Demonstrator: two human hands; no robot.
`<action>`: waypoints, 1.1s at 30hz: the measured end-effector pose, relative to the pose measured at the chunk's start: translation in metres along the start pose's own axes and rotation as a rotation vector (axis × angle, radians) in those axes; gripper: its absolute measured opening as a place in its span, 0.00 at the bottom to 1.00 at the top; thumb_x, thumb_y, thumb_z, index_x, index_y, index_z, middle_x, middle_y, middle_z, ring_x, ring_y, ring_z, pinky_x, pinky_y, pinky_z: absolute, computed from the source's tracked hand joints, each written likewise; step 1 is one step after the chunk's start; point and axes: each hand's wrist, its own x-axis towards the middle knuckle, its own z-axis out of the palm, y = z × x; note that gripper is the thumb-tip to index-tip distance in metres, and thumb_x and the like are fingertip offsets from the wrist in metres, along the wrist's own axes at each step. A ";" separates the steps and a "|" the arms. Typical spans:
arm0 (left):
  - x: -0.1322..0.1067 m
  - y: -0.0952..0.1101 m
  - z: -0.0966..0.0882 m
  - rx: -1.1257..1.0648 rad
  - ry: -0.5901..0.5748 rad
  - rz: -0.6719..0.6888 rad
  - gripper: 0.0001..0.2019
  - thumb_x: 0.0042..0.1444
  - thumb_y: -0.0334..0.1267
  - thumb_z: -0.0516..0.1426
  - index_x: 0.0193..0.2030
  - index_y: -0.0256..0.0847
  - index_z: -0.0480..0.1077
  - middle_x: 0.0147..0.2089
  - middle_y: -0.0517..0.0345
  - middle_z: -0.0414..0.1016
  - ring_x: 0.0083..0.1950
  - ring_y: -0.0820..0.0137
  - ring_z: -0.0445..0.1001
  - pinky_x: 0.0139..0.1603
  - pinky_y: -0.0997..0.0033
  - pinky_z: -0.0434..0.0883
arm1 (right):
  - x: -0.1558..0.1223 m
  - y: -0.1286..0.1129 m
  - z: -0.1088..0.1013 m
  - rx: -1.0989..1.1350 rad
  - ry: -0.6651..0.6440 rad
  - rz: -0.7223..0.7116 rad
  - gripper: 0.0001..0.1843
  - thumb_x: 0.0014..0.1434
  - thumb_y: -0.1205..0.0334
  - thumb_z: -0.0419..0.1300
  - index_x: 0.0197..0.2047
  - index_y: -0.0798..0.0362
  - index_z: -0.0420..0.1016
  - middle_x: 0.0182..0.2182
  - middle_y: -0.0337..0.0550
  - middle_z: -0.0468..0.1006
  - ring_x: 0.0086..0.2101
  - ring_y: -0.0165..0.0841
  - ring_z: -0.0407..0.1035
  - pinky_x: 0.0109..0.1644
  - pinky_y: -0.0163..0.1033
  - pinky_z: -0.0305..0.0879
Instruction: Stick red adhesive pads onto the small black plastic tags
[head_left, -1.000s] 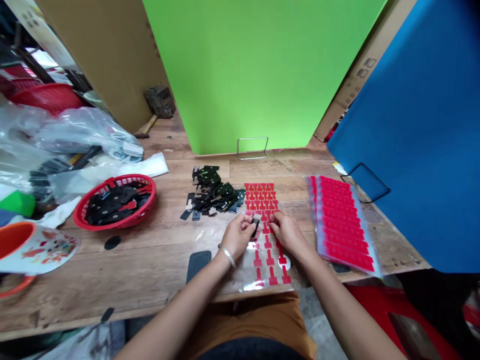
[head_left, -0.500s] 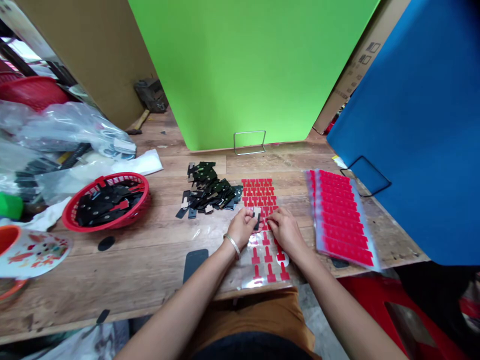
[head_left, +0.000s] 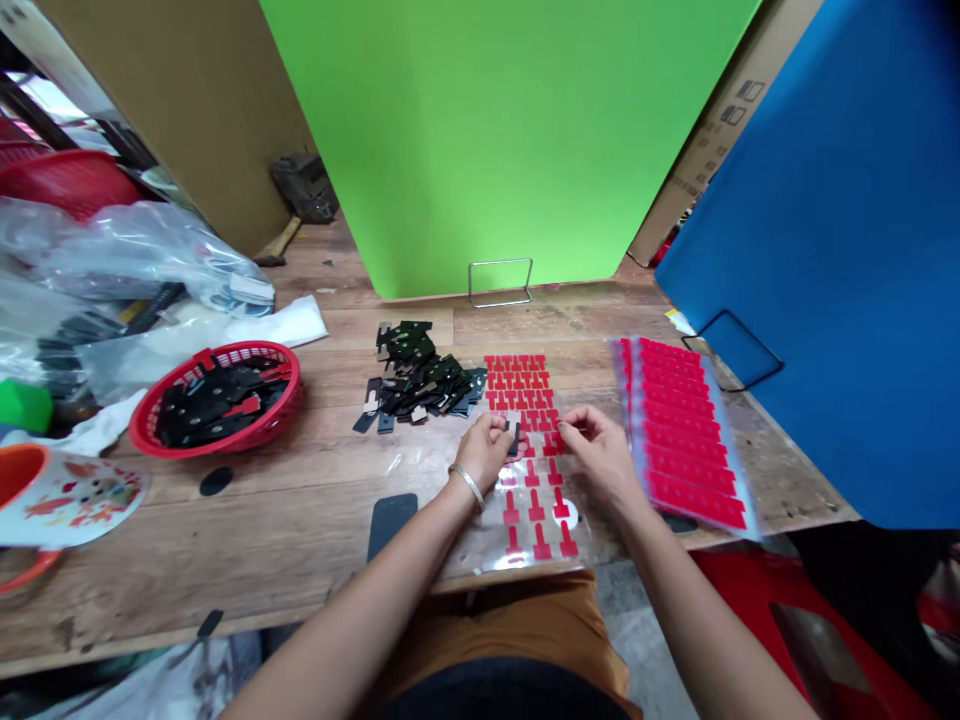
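1. Left hand grips a black piece, as before.
2. Beneath and between both hands lies the red-shape sheet.
3. Right hand has shifted outward, apart from the left, probably attending to the sheet's edge; whether it pinches anything, I cannot tell.

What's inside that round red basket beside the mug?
The red basket holds a heap of flat black pieces, with some red showing among them. The top layer covers the pieces beneath and the basket's floor, so those can't be seen.
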 end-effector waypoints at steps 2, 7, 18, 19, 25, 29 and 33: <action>-0.006 0.004 0.000 -0.027 -0.001 -0.016 0.08 0.47 0.31 0.58 0.31 0.37 0.60 0.26 0.56 0.75 0.26 0.71 0.75 0.28 0.73 0.72 | -0.005 -0.005 0.003 0.094 -0.007 0.053 0.07 0.47 0.62 0.60 0.31 0.53 0.66 0.24 0.34 0.69 0.24 0.27 0.63 0.29 0.32 0.59; -0.036 0.016 -0.003 -0.127 -0.016 -0.066 0.12 0.44 0.30 0.60 0.37 0.35 0.64 0.26 0.58 0.74 0.25 0.73 0.74 0.30 0.72 0.74 | -0.022 -0.015 0.027 0.263 -0.067 0.131 0.09 0.45 0.63 0.62 0.29 0.52 0.65 0.23 0.32 0.68 0.23 0.25 0.64 0.26 0.30 0.61; -0.069 0.024 -0.016 -0.139 -0.009 -0.120 0.18 0.42 0.26 0.61 0.42 0.33 0.66 0.29 0.57 0.75 0.27 0.75 0.74 0.31 0.76 0.73 | -0.041 -0.022 0.058 0.270 -0.103 0.095 0.09 0.49 0.61 0.60 0.32 0.51 0.62 0.27 0.34 0.69 0.21 0.26 0.67 0.23 0.31 0.66; -0.069 0.024 -0.016 -0.142 -0.004 -0.119 0.18 0.41 0.26 0.61 0.42 0.33 0.66 0.29 0.57 0.74 0.27 0.75 0.73 0.30 0.76 0.73 | -0.042 -0.023 0.059 0.272 -0.108 0.093 0.09 0.49 0.62 0.60 0.32 0.51 0.62 0.27 0.35 0.69 0.22 0.26 0.67 0.23 0.31 0.67; -0.070 0.025 -0.016 -0.164 0.003 -0.126 0.18 0.40 0.26 0.62 0.41 0.33 0.67 0.29 0.58 0.75 0.27 0.75 0.73 0.30 0.76 0.72 | -0.044 -0.026 0.060 0.266 -0.113 0.088 0.08 0.50 0.63 0.59 0.32 0.51 0.62 0.27 0.34 0.69 0.22 0.26 0.67 0.24 0.32 0.67; -0.071 0.026 -0.016 -0.169 -0.002 -0.124 0.17 0.40 0.27 0.62 0.40 0.34 0.68 0.28 0.58 0.75 0.26 0.76 0.73 0.30 0.77 0.72 | -0.043 -0.025 0.061 0.263 -0.117 0.093 0.08 0.50 0.62 0.60 0.32 0.51 0.62 0.27 0.35 0.70 0.22 0.26 0.67 0.23 0.31 0.67; -0.071 0.026 -0.016 -0.161 -0.002 -0.123 0.17 0.39 0.27 0.63 0.40 0.34 0.68 0.28 0.59 0.75 0.25 0.76 0.73 0.30 0.77 0.72 | -0.042 -0.024 0.062 0.258 -0.126 0.089 0.09 0.50 0.61 0.60 0.32 0.52 0.62 0.27 0.35 0.69 0.22 0.26 0.67 0.23 0.31 0.67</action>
